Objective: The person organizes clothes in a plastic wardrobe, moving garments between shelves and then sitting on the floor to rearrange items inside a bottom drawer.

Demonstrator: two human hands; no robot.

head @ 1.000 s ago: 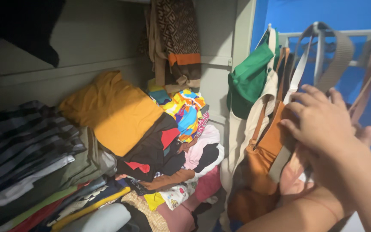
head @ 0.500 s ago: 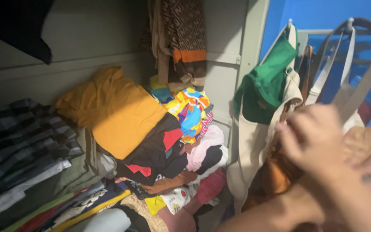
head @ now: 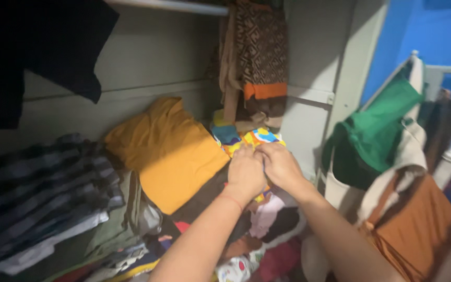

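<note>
Both my hands reach into a wardrobe onto a pile of folded clothes. My left hand (head: 245,172) and my right hand (head: 280,166) rest side by side, fingers curled on a brightly multicoloured garment (head: 251,139) near the top of the pile. A mustard-yellow folded garment (head: 168,151) lies just left of my left hand. Below my wrists sit black, pink and white clothes (head: 270,216). Whether the fingers pinch the colourful fabric is hard to see, but they press into it.
A striped dark stack (head: 37,193) fills the left. A brown patterned garment with an orange band (head: 257,57) hangs behind. To the right of the wardrobe's side panel (head: 351,73) hang a green bag (head: 382,125) and an orange-brown bag (head: 418,224). A dark garment (head: 43,47) hangs top left.
My hands left the hanging bags on the right and moved left into the wardrobe onto the colourful garment. The view shifted left and down too.
</note>
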